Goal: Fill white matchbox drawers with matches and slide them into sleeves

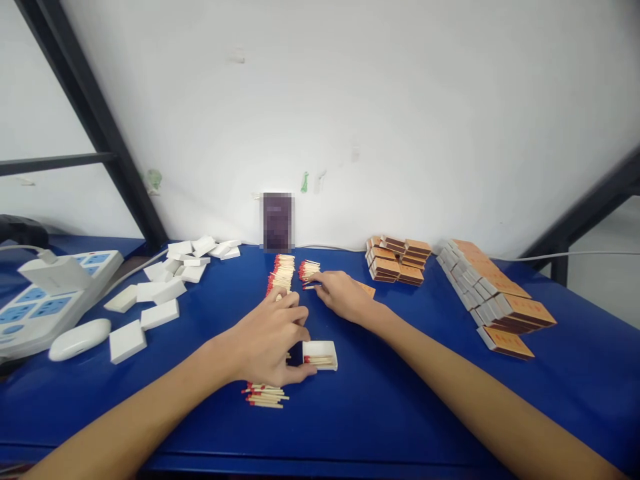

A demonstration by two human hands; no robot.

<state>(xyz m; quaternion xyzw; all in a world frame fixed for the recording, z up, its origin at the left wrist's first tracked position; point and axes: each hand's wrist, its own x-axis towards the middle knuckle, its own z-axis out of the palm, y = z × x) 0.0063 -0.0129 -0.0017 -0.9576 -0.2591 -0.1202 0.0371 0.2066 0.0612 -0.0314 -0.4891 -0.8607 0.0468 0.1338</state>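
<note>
A small white matchbox tray (327,348) lies on the blue table with a few red-tipped matches (320,361) in it. My left hand (273,337) arches beside it, fingers apart, the thumb at the tray's near edge and a fingertip by a long heap of matches (283,270). Under that hand's near side are more loose matches (266,395). My right hand (345,297) is pinched at a smaller match pile (309,269), with a match (310,287) at its fingertips. An orange matchbox piece (366,289) is partly hidden behind the right hand.
Several empty white trays (163,291) are scattered at left, near a power strip (50,303) and a white oval case (80,339). Orange matchboxes stand in a stack (400,260) at back right and a long row (493,287) farther right. A blurred dark rectangle (279,223) leans against the wall.
</note>
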